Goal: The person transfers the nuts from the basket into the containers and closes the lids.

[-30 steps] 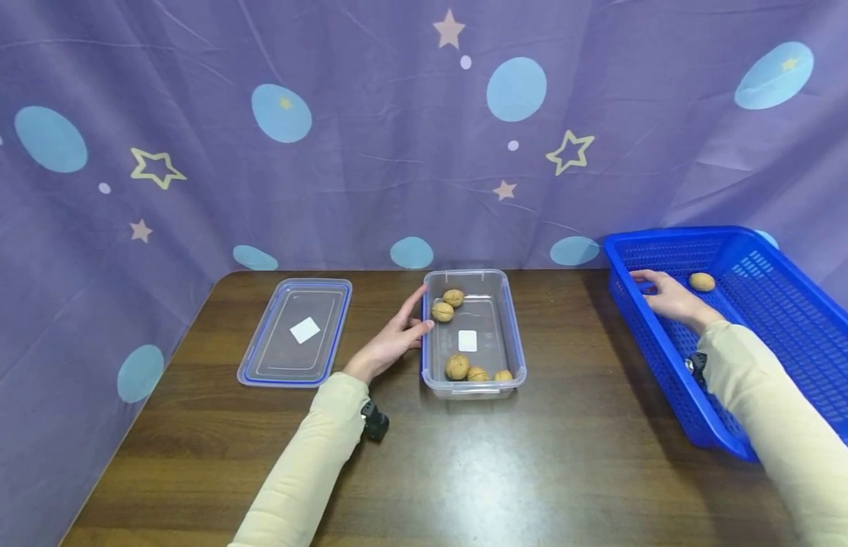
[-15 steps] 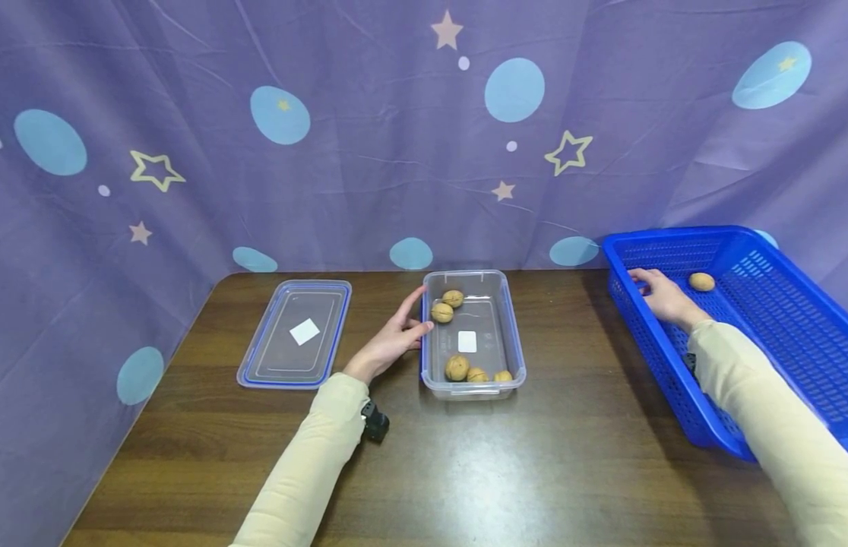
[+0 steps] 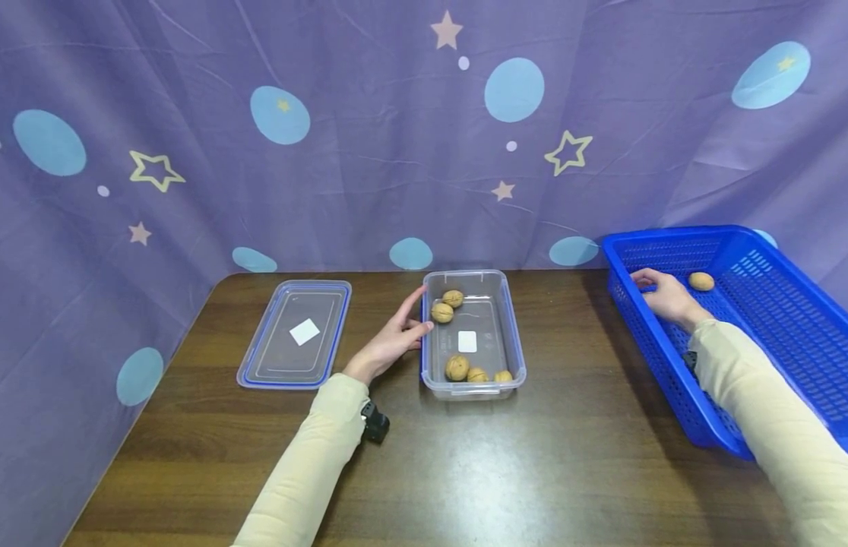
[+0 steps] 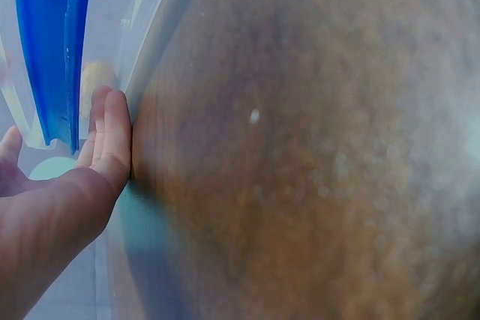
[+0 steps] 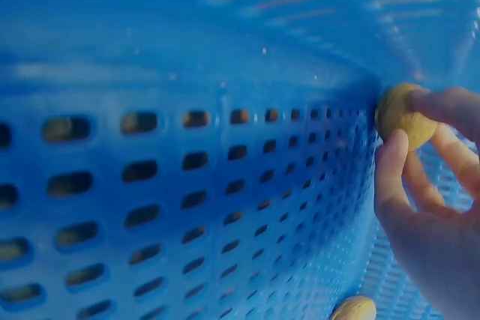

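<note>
In the right wrist view, my right hand (image 5: 439, 177) pinches a walnut (image 5: 405, 116) between thumb and fingertips, close to the basket's side wall. The hand itself (image 3: 669, 298) hides that walnut in the head view. Around it is a blue perforated basket (image 3: 691, 403), where another walnut (image 3: 701, 282) lies on the bottom. My left hand (image 3: 390, 343) touches the left side of a clear plastic food container (image 3: 475, 389), its fingers fairly straight. Inside the container are several walnuts, two near the back left (image 3: 442, 312) and others along the front (image 3: 457, 368).
A clear lid (image 3: 273, 357) with a blue seal lies flat on the wooden table (image 3: 574, 471), left of the container. Behind the table hangs a purple curtain (image 3: 369, 197). The basket's raised wall stands between my right hand and the container.
My right hand has shifted slightly, its wrist and forearm turning a little to the left inside the basket. The left hand and the container stay where they were.
</note>
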A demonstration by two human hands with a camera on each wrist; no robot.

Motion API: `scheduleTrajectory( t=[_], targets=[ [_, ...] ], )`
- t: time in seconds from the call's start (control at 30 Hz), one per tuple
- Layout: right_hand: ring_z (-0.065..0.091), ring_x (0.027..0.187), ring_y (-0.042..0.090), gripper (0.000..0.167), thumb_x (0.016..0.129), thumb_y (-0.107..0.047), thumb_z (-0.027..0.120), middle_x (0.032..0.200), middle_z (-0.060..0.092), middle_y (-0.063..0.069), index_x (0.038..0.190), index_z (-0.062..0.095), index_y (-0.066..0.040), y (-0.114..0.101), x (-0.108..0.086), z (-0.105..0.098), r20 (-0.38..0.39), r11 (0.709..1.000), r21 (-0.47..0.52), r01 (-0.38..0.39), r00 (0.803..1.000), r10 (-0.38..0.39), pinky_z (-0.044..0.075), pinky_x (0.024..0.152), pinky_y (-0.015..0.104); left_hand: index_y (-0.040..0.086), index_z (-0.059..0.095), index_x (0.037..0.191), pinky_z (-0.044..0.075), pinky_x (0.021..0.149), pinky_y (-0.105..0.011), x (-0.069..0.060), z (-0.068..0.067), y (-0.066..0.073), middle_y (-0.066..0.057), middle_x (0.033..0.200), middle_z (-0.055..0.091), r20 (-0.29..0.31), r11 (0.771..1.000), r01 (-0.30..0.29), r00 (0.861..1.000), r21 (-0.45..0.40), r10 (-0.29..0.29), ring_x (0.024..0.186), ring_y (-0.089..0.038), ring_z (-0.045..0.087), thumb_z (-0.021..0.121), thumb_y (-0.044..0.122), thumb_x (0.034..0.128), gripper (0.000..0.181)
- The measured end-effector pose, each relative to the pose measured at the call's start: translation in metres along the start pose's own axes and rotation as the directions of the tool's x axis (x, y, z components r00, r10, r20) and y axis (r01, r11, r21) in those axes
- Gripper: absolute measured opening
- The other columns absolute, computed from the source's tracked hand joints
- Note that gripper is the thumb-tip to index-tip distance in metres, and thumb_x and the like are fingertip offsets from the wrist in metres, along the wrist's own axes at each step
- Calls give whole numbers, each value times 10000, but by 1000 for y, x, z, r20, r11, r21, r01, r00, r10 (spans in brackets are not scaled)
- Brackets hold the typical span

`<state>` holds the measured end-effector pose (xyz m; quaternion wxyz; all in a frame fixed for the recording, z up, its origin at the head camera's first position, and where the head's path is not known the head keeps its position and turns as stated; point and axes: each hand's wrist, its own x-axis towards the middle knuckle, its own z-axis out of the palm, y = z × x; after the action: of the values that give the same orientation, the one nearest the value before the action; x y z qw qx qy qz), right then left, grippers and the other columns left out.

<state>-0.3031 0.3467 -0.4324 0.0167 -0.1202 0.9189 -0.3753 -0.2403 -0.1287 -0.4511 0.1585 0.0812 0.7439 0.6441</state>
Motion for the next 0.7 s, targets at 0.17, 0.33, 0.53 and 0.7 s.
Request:
scheduleTrajectory(
  t=[0.17, 0.33, 0.53, 0.7],
  targets=[
    [518, 823, -16, 350, 845, 23, 575, 1016, 603, 311, 1140, 499, 194, 5, 0, -2, 1, 997, 75, 35, 999, -35, 441, 660, 121, 325, 165, 1552, 491, 942, -450, -1, 0, 1, -282, 1117, 538, 1, 1000, 1, 1000, 2, -1, 1025, -287, 552, 536, 102, 970, 725],
    [517, 788, -56, 290, 862, 63, 556, 949, 627, 151, 1128, 516, 171, 7, 1, -5, 34, 983, 181, -12, 999, 6, 492, 640, 156, 310, 156, 1556, 478, 951, -472, 0, -1, 1, -283, 1122, 540, 4, 1000, -4, 1000, 14, 4, 1037, -299, 552, 530, 103, 974, 722],
    [542, 773, -42, 302, 913, 1, 591, 892, 585, -94, 1171, 505, 131, 9, 0, -15, 39, 963, 249, -105, 994, 99, 525, 649, 193, 298, 151, 1558, 471, 959, -480, 0, 0, 1, -295, 1132, 526, 7, 1000, -7, 1000, -2, 7, 1047, -319, 547, 523, 95, 980, 716],
    [552, 765, -67, 438, 924, -59, 614, 849, 580, -193, 1243, 433, 180, 7, -4, -22, 0, 961, 252, -116, 993, 120, 538, 653, 195, 303, 159, 1556, 485, 944, -463, -1, 2, 0, -274, 1104, 534, 2, 1000, -4, 1000, -13, 4, 1022, -302, 555, 525, 86, 977, 719]
  ],
)
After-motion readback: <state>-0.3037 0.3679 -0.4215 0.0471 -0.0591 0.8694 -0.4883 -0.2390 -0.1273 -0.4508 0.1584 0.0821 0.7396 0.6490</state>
